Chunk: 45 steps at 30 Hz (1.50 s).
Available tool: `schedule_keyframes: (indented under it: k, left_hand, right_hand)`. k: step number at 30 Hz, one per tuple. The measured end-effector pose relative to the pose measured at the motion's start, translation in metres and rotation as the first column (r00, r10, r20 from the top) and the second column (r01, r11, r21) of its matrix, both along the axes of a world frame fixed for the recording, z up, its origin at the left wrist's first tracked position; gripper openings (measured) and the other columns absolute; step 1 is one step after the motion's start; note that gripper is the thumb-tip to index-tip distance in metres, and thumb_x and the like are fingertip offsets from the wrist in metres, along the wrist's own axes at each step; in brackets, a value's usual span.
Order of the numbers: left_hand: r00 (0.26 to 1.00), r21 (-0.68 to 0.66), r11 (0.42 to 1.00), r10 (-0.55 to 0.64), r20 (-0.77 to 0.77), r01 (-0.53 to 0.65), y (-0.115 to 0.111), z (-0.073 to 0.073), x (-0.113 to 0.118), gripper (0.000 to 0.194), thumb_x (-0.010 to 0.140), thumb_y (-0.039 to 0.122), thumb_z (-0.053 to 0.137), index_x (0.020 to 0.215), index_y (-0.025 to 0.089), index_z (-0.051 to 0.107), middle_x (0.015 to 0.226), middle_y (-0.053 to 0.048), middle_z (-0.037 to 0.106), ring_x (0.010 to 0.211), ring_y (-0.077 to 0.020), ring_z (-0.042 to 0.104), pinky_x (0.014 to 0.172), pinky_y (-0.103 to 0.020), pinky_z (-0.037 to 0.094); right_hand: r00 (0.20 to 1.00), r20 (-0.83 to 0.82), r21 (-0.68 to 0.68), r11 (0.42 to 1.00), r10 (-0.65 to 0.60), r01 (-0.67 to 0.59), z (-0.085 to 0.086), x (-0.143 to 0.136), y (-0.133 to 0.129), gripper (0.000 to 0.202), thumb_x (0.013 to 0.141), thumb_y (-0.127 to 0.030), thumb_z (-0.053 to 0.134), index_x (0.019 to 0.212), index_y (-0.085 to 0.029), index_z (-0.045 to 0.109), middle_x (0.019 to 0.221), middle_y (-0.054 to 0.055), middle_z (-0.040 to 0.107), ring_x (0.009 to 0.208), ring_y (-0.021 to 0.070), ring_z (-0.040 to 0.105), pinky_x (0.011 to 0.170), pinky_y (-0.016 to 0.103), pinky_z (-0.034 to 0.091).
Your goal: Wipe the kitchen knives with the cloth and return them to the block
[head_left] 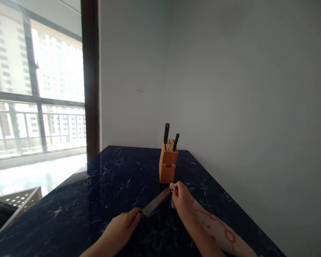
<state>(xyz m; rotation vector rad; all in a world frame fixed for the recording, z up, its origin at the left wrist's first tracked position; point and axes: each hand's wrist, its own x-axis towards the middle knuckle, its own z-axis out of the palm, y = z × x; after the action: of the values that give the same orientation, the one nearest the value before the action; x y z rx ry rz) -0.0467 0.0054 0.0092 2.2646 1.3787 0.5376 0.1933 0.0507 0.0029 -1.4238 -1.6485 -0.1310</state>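
My left hand is closed around the dark handle of a kitchen knife. The broad blade slants up and away to the right, above the dark tabletop. At the tip end, my right hand pinches a pale cloth with red markings against the blade. The rest of this cloth trails beneath and beside my right forearm toward the lower right. Just beyond the blade tip stands a wooden knife block, with black-handled knives upright in its slots.
The dark blue marbled table runs away from me, its right edge near a grey wall. To the left are a large window and a chair with a perforated panel beside the table edge.
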Motion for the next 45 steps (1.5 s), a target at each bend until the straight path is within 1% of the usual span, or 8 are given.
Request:
schedule_keyframes:
  k: [8,14,21,27,33,36,40,45]
  left_hand:
    - [1.000,0.035,0.999,-0.024,-0.015,0.025,-0.001,-0.003,0.000,0.037,0.089,0.042,0.025,0.102,0.025,0.055,0.081,0.000,0.068,0.076,-0.0164,0.064,0.063,-0.021,0.038]
    - [1.000,0.031,0.999,-0.011,-0.018,0.012,0.000,-0.004,0.001,0.038,0.090,0.043,0.024,0.100,0.025,0.056,0.081,-0.001,0.068,0.077,-0.0172,0.064,0.064,-0.021,0.039]
    - [1.000,0.023,1.000,0.008,-0.004,-0.007,0.000,-0.003,0.002,0.037,0.090,0.041,0.025,0.099,0.024,0.056,0.081,-0.002,0.068,0.076,-0.0171,0.064,0.064,-0.021,0.039]
    - [1.000,0.026,0.999,0.018,0.000,-0.018,0.002,-0.006,0.000,0.035,0.090,0.039,0.026,0.096,0.024,0.057,0.084,-0.001,0.068,0.080,-0.0172,0.063,0.067,-0.021,0.040]
    - [1.000,0.034,0.999,0.021,-0.006,-0.021,0.002,-0.006,0.001,0.035,0.089,0.040,0.028,0.101,0.024,0.056,0.084,-0.002,0.068,0.080,-0.0183,0.064,0.067,-0.023,0.040]
    - [1.000,0.036,0.999,0.024,-0.013,-0.024,-0.001,-0.004,0.001,0.029,0.087,0.040,0.034,0.097,0.025,0.057,0.082,0.000,0.068,0.077,-0.0181,0.064,0.064,-0.022,0.039]
    - [1.000,0.045,0.999,0.011,-0.005,-0.011,-0.002,-0.005,0.001,0.020,0.083,0.036,0.042,0.095,0.027,0.056,0.084,0.002,0.068,0.079,-0.0174,0.064,0.065,-0.020,0.039]
    - [0.999,0.038,0.999,0.035,-0.040,-0.034,0.001,-0.006,0.001,0.019,0.080,0.031,0.044,0.095,0.027,0.056,0.083,0.002,0.068,0.079,-0.0176,0.064,0.064,-0.020,0.039]
  right_hand:
    - [0.999,-0.006,-0.014,0.999,-0.044,0.044,-0.001,0.008,0.004,0.013,0.075,-0.009,0.040,0.073,-0.020,0.045,0.075,0.003,0.055,0.073,0.0174,0.053,0.067,0.028,0.040]
    - [0.995,0.096,-0.008,0.999,-0.042,0.043,0.001,-0.003,-0.002,0.017,0.070,-0.004,0.041,0.072,-0.020,0.045,0.073,0.002,0.053,0.072,0.0168,0.052,0.066,0.027,0.038]
    - [0.976,0.190,-0.118,0.989,0.106,-0.084,0.004,-0.033,-0.022,0.023,0.066,0.003,0.041,0.072,-0.019,0.046,0.076,0.002,0.054,0.078,0.0173,0.050,0.072,0.028,0.036]
    - [0.932,0.204,-0.171,0.948,0.301,-0.269,0.004,-0.052,-0.036,0.020,0.071,-0.001,0.044,0.077,-0.020,0.048,0.081,0.001,0.054,0.079,0.0157,0.049,0.074,0.027,0.035]
    - [0.970,0.168,-0.163,0.976,0.174,-0.146,0.006,-0.048,-0.030,0.018,0.075,-0.001,0.044,0.074,-0.019,0.049,0.079,0.002,0.054,0.080,0.0167,0.049,0.074,0.028,0.034]
    - [0.952,0.162,-0.181,0.957,0.258,-0.228,0.004,-0.053,-0.035,0.019,0.075,-0.001,0.045,0.077,-0.019,0.050,0.081,0.002,0.055,0.081,0.0161,0.049,0.075,0.027,0.035]
    - [0.886,0.214,-0.215,0.904,0.412,-0.368,0.001,-0.066,-0.046,0.020,0.075,-0.002,0.046,0.082,-0.020,0.051,0.086,0.001,0.056,0.084,0.0161,0.049,0.076,0.027,0.036]
    - [0.928,0.185,-0.222,0.934,0.322,-0.280,0.005,-0.067,-0.046,0.019,0.076,-0.002,0.045,0.082,-0.019,0.053,0.085,0.002,0.057,0.083,0.0172,0.049,0.079,0.031,0.035]
